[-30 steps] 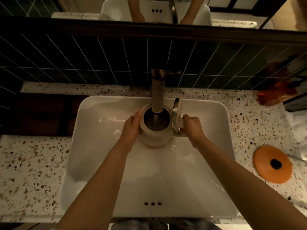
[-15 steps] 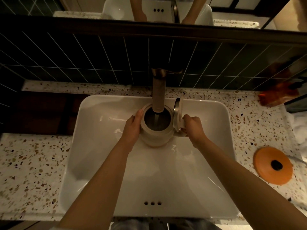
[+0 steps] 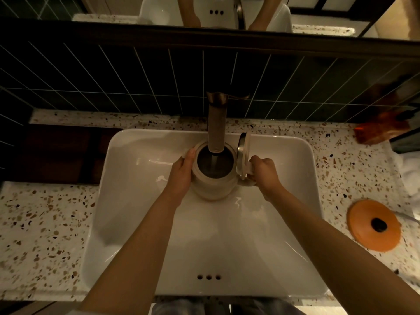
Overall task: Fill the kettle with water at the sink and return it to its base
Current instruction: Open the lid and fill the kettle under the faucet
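Observation:
A cream kettle (image 3: 213,187) stands upright inside the white sink (image 3: 127,201), directly under the brushed metal faucet (image 3: 217,123). Its hinged lid (image 3: 243,153) is flipped up on the right side. A thin stream of water falls from the spout into the dark open mouth. My left hand (image 3: 181,176) presses against the kettle's left wall. My right hand (image 3: 264,173) is wrapped around the handle on the right. The round orange kettle base (image 3: 373,227) lies on the counter to the right of the sink.
A speckled terrazzo counter (image 3: 41,235) surrounds the sink. Dark tiles and a mirror rise behind the faucet. An orange-brown object (image 3: 381,130) sits at the back right, white cloth (image 3: 411,176) at the right edge, and a dark wooden panel (image 3: 56,153) left of the sink.
Both hands and the kettle stay in place under the running faucet. Only the view has shifted slightly.

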Tool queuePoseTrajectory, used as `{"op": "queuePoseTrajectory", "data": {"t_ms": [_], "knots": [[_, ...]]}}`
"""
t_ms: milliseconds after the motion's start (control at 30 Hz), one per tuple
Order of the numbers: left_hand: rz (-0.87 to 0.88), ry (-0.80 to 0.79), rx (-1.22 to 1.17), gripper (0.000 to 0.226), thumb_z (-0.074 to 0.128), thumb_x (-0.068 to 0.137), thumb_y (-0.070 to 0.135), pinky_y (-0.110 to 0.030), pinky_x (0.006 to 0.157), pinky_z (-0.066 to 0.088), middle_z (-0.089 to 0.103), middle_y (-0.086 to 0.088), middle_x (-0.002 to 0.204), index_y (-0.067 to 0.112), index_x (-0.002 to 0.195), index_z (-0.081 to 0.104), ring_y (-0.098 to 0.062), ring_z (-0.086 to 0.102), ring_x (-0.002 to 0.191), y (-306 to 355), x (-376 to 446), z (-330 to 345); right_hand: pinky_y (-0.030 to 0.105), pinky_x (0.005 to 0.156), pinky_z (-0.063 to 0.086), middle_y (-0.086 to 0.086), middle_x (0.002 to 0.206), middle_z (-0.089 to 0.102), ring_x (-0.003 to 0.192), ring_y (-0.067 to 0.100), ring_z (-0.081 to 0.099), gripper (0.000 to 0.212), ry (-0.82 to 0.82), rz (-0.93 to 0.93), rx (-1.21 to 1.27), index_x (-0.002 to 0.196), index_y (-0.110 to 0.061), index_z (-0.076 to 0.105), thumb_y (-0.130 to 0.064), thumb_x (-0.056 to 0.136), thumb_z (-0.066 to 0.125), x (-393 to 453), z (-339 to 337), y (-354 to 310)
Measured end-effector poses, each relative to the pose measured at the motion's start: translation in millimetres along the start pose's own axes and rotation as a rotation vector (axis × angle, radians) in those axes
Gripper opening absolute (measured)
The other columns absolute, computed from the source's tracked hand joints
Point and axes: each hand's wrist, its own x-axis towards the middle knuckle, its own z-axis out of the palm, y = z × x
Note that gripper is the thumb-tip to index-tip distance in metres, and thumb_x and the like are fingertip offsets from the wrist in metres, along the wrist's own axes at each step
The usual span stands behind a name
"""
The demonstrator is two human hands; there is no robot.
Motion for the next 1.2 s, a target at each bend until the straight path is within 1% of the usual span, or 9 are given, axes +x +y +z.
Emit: {"op": "queuePoseTrajectory", "data": {"t_ms": [133,333,500,733,800,900,933,1067,1200], "knots": [[-0.005,0.002,0.000,0.024,0.040,0.098,0.049,-0.036,0.096,0.045,0.066,0.018,0.099,0.037,0.097,0.060,0.005,0.057,0.093,0.9,-0.6,-0.3,0.037,0.065,0.039,0.008,0.060,0.046,0.060,0.021,0.046,0.029,-0.003,-0.001,0.000,0.060,-0.011,0.044,-0.018,0.088,0.044,-0.1,0.6,-0.6],[-0.006,0.006,-0.007,0.023,0.040,0.098,0.048,-0.036,0.097,0.045,0.066,0.018,0.098,0.036,0.098,0.060,0.005,0.057,0.093,1.2,-1.0,0.4,0.035,0.065,0.041,0.008,0.062,0.047,0.061,0.021,0.047,0.029,-0.013,-0.004,0.002,0.062,-0.010,0.044,-0.018,0.089,0.043,-1.0,0.1,-0.2],[-0.007,0.005,-0.012,0.022,0.041,0.099,0.046,-0.034,0.096,0.045,0.065,0.019,0.096,0.037,0.092,0.060,0.007,0.056,0.090,1.4,-0.9,0.9,0.034,0.064,0.042,0.011,0.066,0.049,0.065,0.022,0.049,0.026,-0.022,-0.002,0.006,0.067,-0.008,0.047,-0.018,0.090,0.042,-1.6,0.2,-0.3],[-0.008,0.009,-0.032,0.020,0.041,0.099,0.046,-0.032,0.093,0.044,0.064,0.020,0.096,0.037,0.097,0.059,0.008,0.056,0.089,1.9,-1.0,2.0,0.035,0.066,0.042,0.010,0.062,0.046,0.062,0.022,0.047,0.028,-0.014,-0.005,0.018,0.063,-0.010,0.043,-0.016,0.090,0.042,-3.0,-0.5,-1.6],[-0.010,0.019,-0.049,0.021,0.041,0.099,0.045,-0.032,0.093,0.044,0.065,0.019,0.096,0.036,0.099,0.059,0.007,0.057,0.089,1.0,-1.5,2.9,0.030,0.062,0.043,0.008,0.060,0.047,0.059,0.020,0.047,0.030,-0.018,-0.011,0.020,0.061,-0.010,0.042,-0.015,0.091,0.042,-3.5,-1.0,-1.8],[-0.005,0.023,-0.047,0.037,0.041,0.098,0.046,-0.035,0.099,0.045,0.068,0.013,0.104,0.024,0.119,0.063,0.003,0.059,0.097,-1.1,-2.5,3.0,0.021,0.047,0.043,0.004,0.056,0.047,0.053,0.017,0.047,0.034,-0.010,-0.015,0.027,0.058,-0.009,0.042,-0.012,0.092,0.042,-5.2,-1.2,-3.6],[-0.005,0.024,-0.041,0.043,0.041,0.098,0.047,-0.037,0.101,0.045,0.069,0.010,0.108,0.021,0.126,0.061,0.001,0.059,0.100,-1.1,-3.4,2.8,0.021,0.046,0.042,0.004,0.056,0.048,0.053,0.016,0.047,0.034,-0.009,-0.016,0.026,0.058,-0.009,0.043,-0.012,0.092,0.042,-5.0,-1.0,-3.7],[-0.008,0.039,-0.033,0.048,0.040,0.098,0.047,-0.039,0.104,0.044,0.067,0.001,0.121,0.018,0.133,0.057,-0.010,0.060,0.111,0.4,-5.2,3.2,0.028,0.056,0.040,0.007,0.059,0.048,0.055,0.018,0.047,0.032,-0.021,-0.022,0.014,0.060,-0.009,0.044,-0.013,0.091,0.042,-3.4,-1.2,-2.0],[-0.005,0.049,-0.051,0.049,0.041,0.098,0.047,-0.039,0.103,0.045,0.068,-0.002,0.121,0.017,0.132,0.059,-0.010,0.061,0.111,0.9,-7.8,5.2,0.030,0.060,0.042,0.005,0.056,0.046,0.053,0.017,0.046,0.032,-0.012,-0.010,0.012,0.059,-0.010,0.042,-0.014,0.091,0.042,-2.6,-0.7,-2.6]]}}
